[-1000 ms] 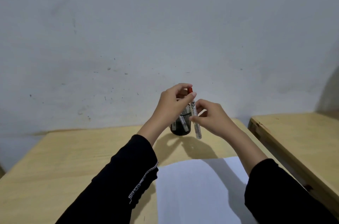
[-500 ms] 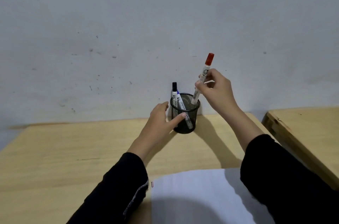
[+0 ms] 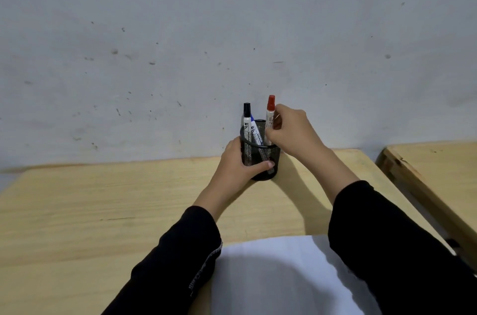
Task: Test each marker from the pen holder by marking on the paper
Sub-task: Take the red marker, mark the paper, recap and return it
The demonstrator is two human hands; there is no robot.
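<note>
A black mesh pen holder stands at the far edge of the wooden desk, by the wall. My left hand wraps around its left side and front. My right hand pinches the white barrel of a red-capped marker, which stands upright with its lower end inside the holder. A black-capped marker and a blue-capped marker lean in the holder too. White paper lies on the desk close to me, partly covered by my right sleeve.
The wooden desk stretches left of my arms. A second wooden desk stands to the right across a narrow gap. A scuffed grey wall rises directly behind the holder.
My right hand has lowered the red-capped marker down into the holder. My left hand let go of its cap end, moved to the holder and closed around it.
</note>
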